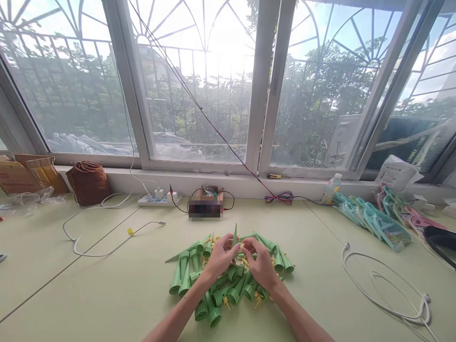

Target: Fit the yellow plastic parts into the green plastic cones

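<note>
Keep the left hand (223,256) closed round the upright green cone (235,236); steady the right hand (261,266) close beside it, fingertips pinched

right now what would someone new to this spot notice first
The heap of green cones with small yellow pieces among them, spread around the two hands at the near middle of the table. Behind it, bright windows fill the upper view. Teal packaged items stand out at the far right.
</note>
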The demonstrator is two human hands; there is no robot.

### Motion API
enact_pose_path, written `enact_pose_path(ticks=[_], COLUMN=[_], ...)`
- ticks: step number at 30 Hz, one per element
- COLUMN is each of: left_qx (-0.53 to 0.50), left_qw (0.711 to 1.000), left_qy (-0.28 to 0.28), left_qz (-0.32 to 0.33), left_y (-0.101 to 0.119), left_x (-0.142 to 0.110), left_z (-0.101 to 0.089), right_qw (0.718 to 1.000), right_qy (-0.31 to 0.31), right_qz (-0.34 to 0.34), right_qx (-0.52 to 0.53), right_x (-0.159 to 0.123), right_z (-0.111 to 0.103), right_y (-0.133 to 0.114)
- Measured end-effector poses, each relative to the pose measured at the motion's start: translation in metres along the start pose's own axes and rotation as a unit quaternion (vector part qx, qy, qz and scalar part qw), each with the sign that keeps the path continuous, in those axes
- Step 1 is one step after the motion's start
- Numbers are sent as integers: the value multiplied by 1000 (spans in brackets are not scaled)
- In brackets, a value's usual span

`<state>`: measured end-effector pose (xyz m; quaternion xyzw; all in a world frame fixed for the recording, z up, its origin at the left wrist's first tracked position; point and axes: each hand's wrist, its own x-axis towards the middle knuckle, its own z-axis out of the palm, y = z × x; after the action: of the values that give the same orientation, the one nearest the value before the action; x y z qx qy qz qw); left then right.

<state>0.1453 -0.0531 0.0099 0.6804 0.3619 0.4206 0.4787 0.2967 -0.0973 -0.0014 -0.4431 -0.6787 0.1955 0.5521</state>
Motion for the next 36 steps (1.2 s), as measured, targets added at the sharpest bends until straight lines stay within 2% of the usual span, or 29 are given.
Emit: enact_pose_path(ticks=[14, 21, 27, 36], left_qx=[50, 13, -28, -46], left_qw=[997, 999, 999, 998], left_qy=[-16, -11, 16, 16], left_qz=[60, 30, -22, -27], left_y=[11, 7, 5, 2], left_x=[-4, -3, -1, -1], left_z=[3, 3, 1, 1], right_qw=[1000, 999, 999, 1000], right_qy=[11, 19, -12, -26], right_qz=[16, 25, 28, 16], right_qx=[6, 11, 9, 3], right_x=[0, 0, 0, 0], right_z=[0, 1, 2, 1], right_y=[3, 2, 1, 0])
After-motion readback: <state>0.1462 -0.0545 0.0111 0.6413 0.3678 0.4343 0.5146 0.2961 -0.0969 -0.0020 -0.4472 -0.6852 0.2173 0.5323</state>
